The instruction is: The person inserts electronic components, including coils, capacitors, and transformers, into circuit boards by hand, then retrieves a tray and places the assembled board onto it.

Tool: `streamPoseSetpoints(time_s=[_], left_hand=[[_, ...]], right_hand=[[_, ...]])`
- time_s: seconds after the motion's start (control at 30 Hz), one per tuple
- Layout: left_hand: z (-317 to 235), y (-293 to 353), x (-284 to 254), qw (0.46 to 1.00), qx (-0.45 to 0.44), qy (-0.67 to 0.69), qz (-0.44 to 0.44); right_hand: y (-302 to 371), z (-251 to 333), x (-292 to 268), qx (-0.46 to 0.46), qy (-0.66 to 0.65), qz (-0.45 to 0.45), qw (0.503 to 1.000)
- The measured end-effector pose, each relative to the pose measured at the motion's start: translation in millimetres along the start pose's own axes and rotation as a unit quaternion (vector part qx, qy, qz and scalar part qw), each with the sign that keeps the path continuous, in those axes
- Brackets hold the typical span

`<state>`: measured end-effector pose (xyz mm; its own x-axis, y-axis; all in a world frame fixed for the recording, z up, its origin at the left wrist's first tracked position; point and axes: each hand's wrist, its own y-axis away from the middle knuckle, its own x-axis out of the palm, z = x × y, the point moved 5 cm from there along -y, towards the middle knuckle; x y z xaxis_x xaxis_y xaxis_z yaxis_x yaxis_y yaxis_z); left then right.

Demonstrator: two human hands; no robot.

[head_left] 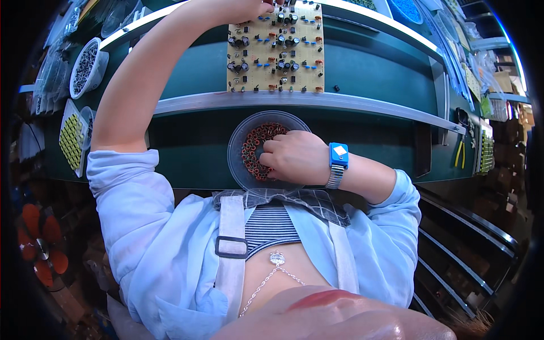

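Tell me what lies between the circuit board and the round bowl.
The head view shows a silver metal rail crossing between the circuit board and the bowl.

— What is hidden at the left grip (249,9)?
— Its fingers are partly cut off by the upper edge, so it cannot be told what is held. The circuit board (255,52) under it is cropped by the same edge.
— And at the right grip (298,156)?
— Its fingertips are turned down and concealed inside the bowl (235,149), so it cannot be seen whether anything is pinched. The bowl's right side is partly covered by that grip, and the reddish parts (255,160) beside its fingers are too small to be identified.
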<state>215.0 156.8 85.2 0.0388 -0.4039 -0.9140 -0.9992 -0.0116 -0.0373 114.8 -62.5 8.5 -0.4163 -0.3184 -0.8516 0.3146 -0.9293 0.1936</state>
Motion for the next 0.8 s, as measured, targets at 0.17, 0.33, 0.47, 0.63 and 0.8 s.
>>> streamPoseSetpoints(time_s=[0.17,0.33,0.47,0.63,0.8], left_hand=[[-6,2,-2,1.0,0.01,-0.026,0.0],[-7,3,-5,1.0,-0.006,-0.015,0.024],[-8,12,-8,0.981,0.171,0.072,-0.058],[2,5,0,0.999,0.049,-0.016,-0.015],[5,6,2,0.997,0.058,0.03,-0.036]], right_hand=[[0,3,-1,0.002,-0.001,-0.002,1.0],[-1,3,-1,0.003,-0.004,-0.006,1.0],[-1,4,-2,0.002,-0.005,-0.004,1.0],[-2,4,0,-0.001,-0.005,-0.007,1.0],[0,5,0,-0.004,-0.005,-0.012,1.0]])
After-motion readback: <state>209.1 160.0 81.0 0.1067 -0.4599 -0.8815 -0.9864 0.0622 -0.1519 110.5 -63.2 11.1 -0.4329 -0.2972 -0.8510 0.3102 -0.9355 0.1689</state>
